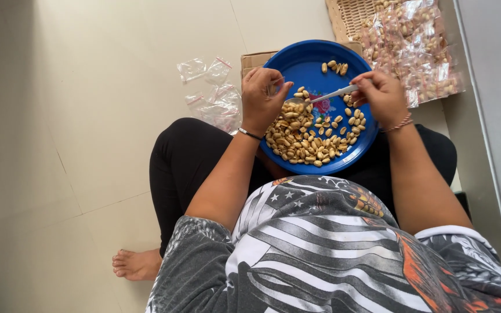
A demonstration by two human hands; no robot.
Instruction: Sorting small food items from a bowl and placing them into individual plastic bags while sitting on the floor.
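Scooping step: right hand (382, 95) grips spoon (327, 95) over peanuts (308, 136) in blue plate (297, 58) at upper centre, left hand (262, 98) pinches small clear bag (273, 88) closed-fingered; next needs bag mouth held open.

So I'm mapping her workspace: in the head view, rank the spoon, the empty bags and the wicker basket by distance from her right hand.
1. Spoon: in the right hand grip, over the blue tray.
2. Wicker basket: beyond the tray, top of view.
3. Empty bags: on the floor past her left hand, far left.
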